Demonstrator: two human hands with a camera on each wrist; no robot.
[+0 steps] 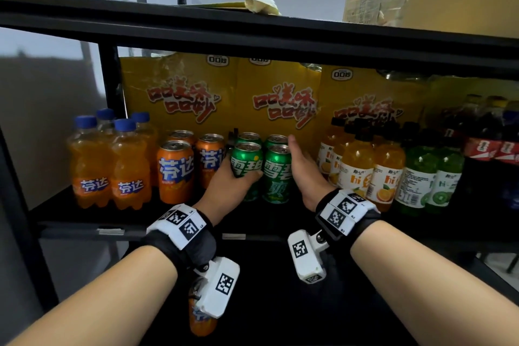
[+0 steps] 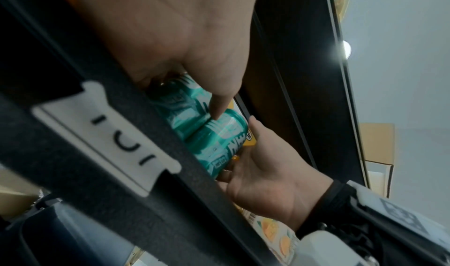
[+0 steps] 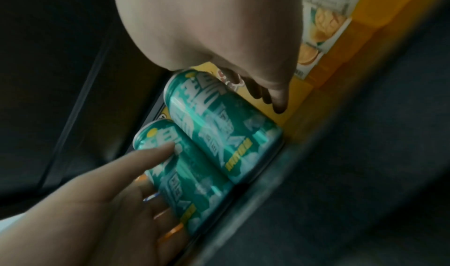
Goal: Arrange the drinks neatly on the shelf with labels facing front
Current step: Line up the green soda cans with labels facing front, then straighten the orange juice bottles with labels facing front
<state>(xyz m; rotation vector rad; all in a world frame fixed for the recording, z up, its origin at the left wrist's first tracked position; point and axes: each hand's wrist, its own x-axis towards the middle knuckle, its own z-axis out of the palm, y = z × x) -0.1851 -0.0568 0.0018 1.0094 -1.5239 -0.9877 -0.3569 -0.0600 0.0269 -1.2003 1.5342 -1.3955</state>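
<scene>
Four green soda cans stand in a two-by-two block at the middle of the black shelf (image 1: pixel 84 226), labels forward. My left hand (image 1: pixel 233 182) wraps the front left green can (image 1: pixel 247 160), thumb across its label. In the right wrist view that thumb (image 3: pixel 155 154) lies on the same can (image 3: pixel 190 177). My right hand (image 1: pixel 302 166) lies flat along the right side of the front right green can (image 1: pixel 276 174), thumb up. Its straight fingers (image 3: pixel 277 96) reach past that can (image 3: pixel 219 125). The left wrist view shows both cans (image 2: pixel 214 141) between the hands.
Orange soda cans (image 1: pixel 175 171) and orange soda bottles (image 1: pixel 106 166) stand close on the left. Orange juice bottles (image 1: pixel 365 171), green bottles (image 1: pixel 429 177) and cola bottles (image 1: pixel 491 143) fill the right. Yellow cartons (image 1: pixel 275 98) back the row. An orange can (image 1: pixel 202 320) sits on the lower level.
</scene>
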